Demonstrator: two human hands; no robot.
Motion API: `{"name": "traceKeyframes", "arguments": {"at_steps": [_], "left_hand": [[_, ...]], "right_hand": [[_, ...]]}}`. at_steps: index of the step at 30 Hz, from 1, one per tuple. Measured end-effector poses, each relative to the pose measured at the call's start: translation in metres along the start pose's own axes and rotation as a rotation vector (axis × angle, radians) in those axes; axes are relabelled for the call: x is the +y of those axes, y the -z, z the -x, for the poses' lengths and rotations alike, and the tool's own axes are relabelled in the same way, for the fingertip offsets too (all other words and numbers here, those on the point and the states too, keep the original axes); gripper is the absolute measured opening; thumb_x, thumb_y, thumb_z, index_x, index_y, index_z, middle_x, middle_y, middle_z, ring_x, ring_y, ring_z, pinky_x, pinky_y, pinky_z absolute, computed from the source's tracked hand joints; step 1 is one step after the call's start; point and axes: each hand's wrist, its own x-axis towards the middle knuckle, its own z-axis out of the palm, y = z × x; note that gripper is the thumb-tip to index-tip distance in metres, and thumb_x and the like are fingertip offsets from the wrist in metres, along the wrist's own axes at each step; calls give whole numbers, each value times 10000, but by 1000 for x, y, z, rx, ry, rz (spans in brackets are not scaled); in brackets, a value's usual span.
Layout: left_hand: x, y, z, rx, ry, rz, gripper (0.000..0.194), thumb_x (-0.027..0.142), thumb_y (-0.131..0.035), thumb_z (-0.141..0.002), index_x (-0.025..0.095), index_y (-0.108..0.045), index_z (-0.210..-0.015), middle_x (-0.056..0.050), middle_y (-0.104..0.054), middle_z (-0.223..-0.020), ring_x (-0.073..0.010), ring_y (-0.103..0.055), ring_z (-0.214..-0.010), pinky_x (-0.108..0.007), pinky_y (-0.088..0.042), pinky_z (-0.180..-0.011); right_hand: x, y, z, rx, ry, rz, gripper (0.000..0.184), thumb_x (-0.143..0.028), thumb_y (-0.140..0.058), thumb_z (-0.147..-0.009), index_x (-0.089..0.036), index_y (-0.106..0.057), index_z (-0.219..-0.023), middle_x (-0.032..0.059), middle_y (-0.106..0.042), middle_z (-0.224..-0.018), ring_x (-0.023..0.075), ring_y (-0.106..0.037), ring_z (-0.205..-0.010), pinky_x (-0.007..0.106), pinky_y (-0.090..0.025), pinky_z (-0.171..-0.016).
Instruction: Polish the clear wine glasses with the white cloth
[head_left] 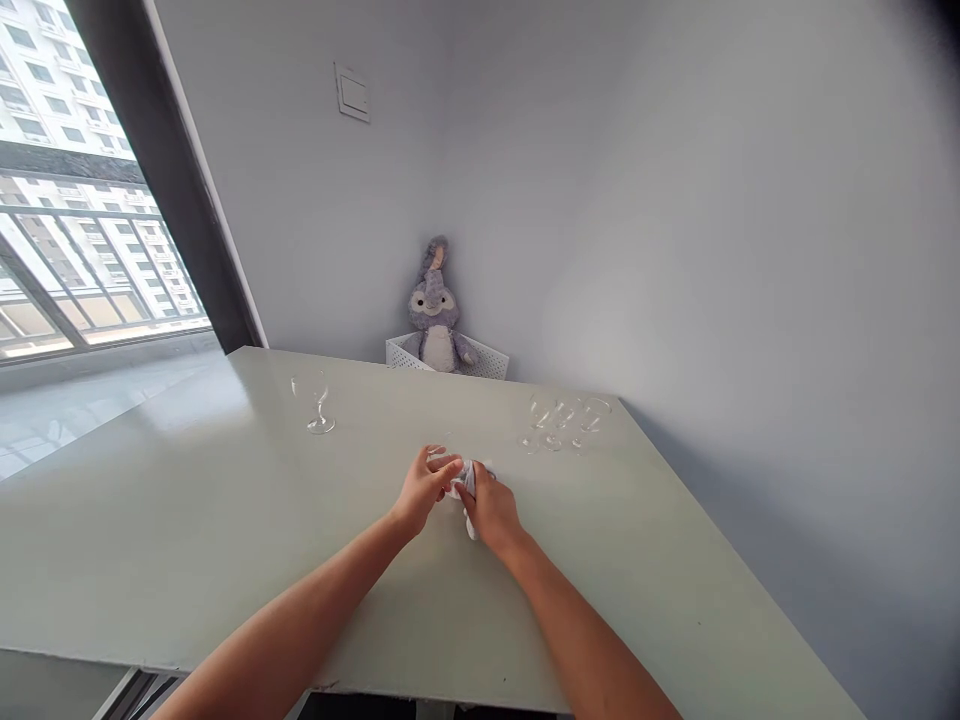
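Note:
Both my hands meet over the middle of the table. In my right hand [492, 508] is a bunched white cloth [471, 525], its loose end hanging down toward the tabletop. The fingers of my left hand [426, 488] are curled round a clear glass [435, 452], of which only faint edges show. The cloth is pressed against this glass between the two hands. Fingers and cloth hide most of the glass, so its full shape is hard to make out.
On the pale table [247, 530], a stemmed glass [321, 424] stands at the left. Several more stemmed glasses [552, 440] are grouped at the back right. Behind the far edge, a plush rabbit [433, 305] sits in a white perforated basket [491, 362] by the wall corner.

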Motion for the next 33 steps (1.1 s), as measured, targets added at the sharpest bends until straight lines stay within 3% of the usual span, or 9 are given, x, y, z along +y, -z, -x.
{"name": "traceKeyframes", "arguments": {"at_steps": [3, 6, 12, 15, 17, 22, 25, 29, 33], "left_hand": [[-7, 3, -6, 105, 27, 107, 484, 459, -673, -637, 149, -472, -950, -34, -603, -755, -47, -458, -468, -181, -338, -430], [-7, 12, -14, 162, 94, 281, 407, 430, -695, -624, 142, -483, -820, -28, -587, -750, -40, -484, -471, -182, -387, -443], [9, 33, -29, 243, 50, 462, 342, 361, -700, -644, 143, -468, -768, -38, -592, -748, -29, -476, -457, -170, -406, -438], [21, 44, -32, 304, -59, 516, 334, 363, -682, -662, 157, -444, -772, -45, -600, -824, -4, -442, -441, -152, -384, -427], [26, 48, -31, 316, -146, 502, 335, 372, -669, -671, 166, -433, -788, -44, -602, -877, 4, -436, -443, -149, -378, -433], [27, 38, -21, 321, -323, 264, 394, 379, -640, -687, 217, -410, -962, -34, -584, -1040, -2, -443, -457, -167, -385, -450], [20, 23, -10, 205, -430, 94, 455, 337, -655, -679, 240, -379, -1027, -54, -551, -1119, 0, -414, -451, -166, -365, -430], [2, 2, 2, -56, -492, -47, 524, 320, -667, -673, 242, -360, -1090, -99, -502, -1191, -4, -382, -465, -168, -356, -429], [-12, -7, 5, -202, -486, -146, 642, 366, -636, -700, 282, -276, -1225, -133, -424, -1285, -40, -457, -551, -210, -428, -511]], "right_hand": [[-2, -4, 3, 78, 216, 169, 406, -271, -423, -837, -189, -451, -1234, 138, -607, -1041, 261, -565, -882, 401, -401, -765], [-12, -3, 6, 49, 415, 238, 467, -154, -391, -824, -205, -415, -1288, 136, -487, -1256, 289, -483, -1071, 465, -328, -904], [-19, -10, 11, -101, 588, 216, 457, -109, -450, -791, -265, -498, -1218, 81, -581, -1153, 274, -397, -1174, 525, -96, -1040], [-15, -12, 12, -166, 554, 236, 390, -245, -552, -779, -276, -535, -1168, 75, -633, -1059, 295, -462, -1075, 558, -110, -1010], [-14, -8, 12, -168, 539, 210, 471, -389, -585, -756, -297, -495, -1209, 66, -584, -1160, 302, -469, -1039, 553, -163, -985], [-14, 13, 12, 48, 494, 57, 456, -363, -374, -878, -251, -363, -1319, 85, -522, -1214, 226, -503, -984, 370, -363, -858], [-10, 20, 8, 196, 375, 64, 399, -347, -350, -886, -208, -464, -1242, 116, -598, -976, 219, -529, -887, 342, -383, -786], [-3, 17, 2, 120, 292, 171, 362, -392, -407, -853, -218, -536, -1143, 63, -613, -728, 197, -544, -686, 293, -375, -654], [7, 12, -5, 89, 137, 239, 226, -348, -426, -816, -225, -608, -870, 27, -618, -646, 167, -524, -569, 250, -329, -560]]}}
